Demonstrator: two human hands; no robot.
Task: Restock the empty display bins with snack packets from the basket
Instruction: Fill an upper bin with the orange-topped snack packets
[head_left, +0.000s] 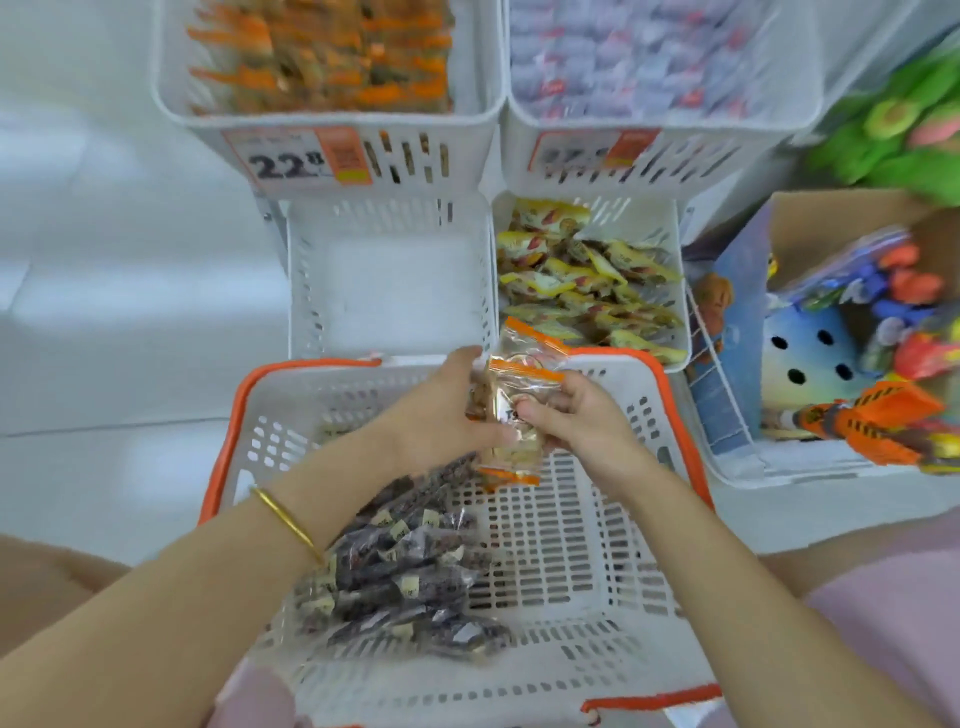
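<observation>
A white basket with an orange rim (582, 561) sits in front of me and holds a pile of dark snack packets (400, 571) on its left side. Both hands are raised over the basket's far edge. My left hand (441, 410) and my right hand (576, 415) together hold a small bundle of clear packets with orange ends (514, 410). Beyond the basket stands an empty white display bin (389, 280). The bin to its right (670, 228) holds several yellow packets (582, 275).
Two upper bins hold orange packets (322, 52) and pale blue-and-red packets (639, 52), with price tags (296, 156) on their fronts. A cardboard box of toys (852, 332) stands at the right, green plush (893, 130) above it. White floor lies on the left.
</observation>
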